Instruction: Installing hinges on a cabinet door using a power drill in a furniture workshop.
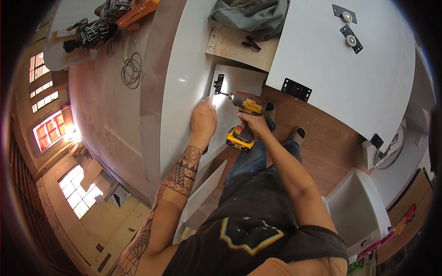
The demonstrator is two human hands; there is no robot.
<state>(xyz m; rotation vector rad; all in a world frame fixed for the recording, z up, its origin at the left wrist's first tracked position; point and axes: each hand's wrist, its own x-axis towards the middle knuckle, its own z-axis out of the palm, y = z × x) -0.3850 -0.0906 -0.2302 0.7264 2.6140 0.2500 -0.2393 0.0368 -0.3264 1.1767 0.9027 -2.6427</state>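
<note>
My right hand (252, 123) is wrapped round the grip of a yellow-and-black cordless impact driver (248, 103), its battery below the fist. The driver's bit points left at a small black metal bracket (219, 84) on the inner face of a white cabinet panel (184, 92). Beside the bit, my left hand (204, 120) grips the panel's edge just below the bracket, its fingers partly hidden. A bright patch of light falls round the bracket and the fingertips.
Black roller plates (351, 39) and another black plate (296, 89) sit on a large white panel at right. A grey cloth (253, 18) and small black pieces (251, 43) lie on a board ahead. An open white drawer box (359, 207) stands at lower right.
</note>
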